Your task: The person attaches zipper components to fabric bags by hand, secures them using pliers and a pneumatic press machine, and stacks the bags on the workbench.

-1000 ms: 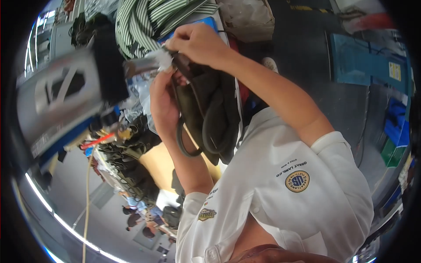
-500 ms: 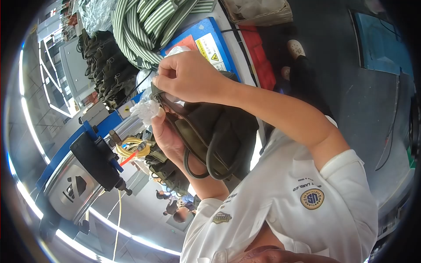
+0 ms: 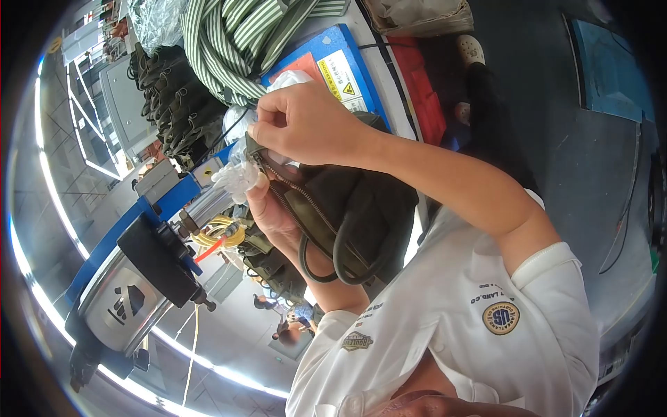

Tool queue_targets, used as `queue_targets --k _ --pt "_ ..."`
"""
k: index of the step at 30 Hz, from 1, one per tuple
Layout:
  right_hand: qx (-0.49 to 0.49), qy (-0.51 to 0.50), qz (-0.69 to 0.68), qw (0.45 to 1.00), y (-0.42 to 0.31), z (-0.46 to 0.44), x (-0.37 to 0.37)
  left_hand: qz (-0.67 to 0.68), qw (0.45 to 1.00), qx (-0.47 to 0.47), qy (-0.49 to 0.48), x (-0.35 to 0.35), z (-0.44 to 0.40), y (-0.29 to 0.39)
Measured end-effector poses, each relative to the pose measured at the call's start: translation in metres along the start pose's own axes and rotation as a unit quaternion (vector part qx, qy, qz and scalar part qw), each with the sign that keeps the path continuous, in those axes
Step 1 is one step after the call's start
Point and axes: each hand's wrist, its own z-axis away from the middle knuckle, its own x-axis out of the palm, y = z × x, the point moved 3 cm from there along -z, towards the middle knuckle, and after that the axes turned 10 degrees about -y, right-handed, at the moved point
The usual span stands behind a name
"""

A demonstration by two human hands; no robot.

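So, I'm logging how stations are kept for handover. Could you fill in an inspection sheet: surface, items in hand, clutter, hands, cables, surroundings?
Surface: pale tabletop, partly covered by a flat blue panel with a yellow-and-white warning label.
Items in hand: dark olive fabric bag with dark looped handles; its metal-toothed zip is parted.
Clutter: heaped green-and-white striped fabric; dark olive fabric pile; brown cardboard box.
Hands: right hand pinches the bag near the zip's end; left hand is at its edge, fingers partly hidden.
Cables: coiled yellow tubing; short red tube; thin black cable.
Surroundings: silver-and-black cylindrical machine; dark grey floor; people in the background.
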Motion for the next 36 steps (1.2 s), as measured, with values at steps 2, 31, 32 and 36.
queue_targets --k 2,31,32,36 --pt "0.003 0.003 -0.009 1.000 -0.001 -0.001 0.000 0.002 1.000 -0.001 -0.023 -0.004 0.001 0.001" --pt "0.012 -0.028 -0.007 1.000 -0.017 0.021 -0.005 -0.126 0.989 -0.027 -0.073 0.019 0.017 0.014" --pt "0.030 -0.042 -0.016 0.999 -0.021 0.026 -0.008 -0.146 0.982 -0.039 -0.111 0.018 0.022 0.016" --pt "0.035 -0.111 -0.022 0.993 -0.036 0.058 -0.016 -0.180 0.971 -0.050 -0.152 0.044 0.050 0.014"
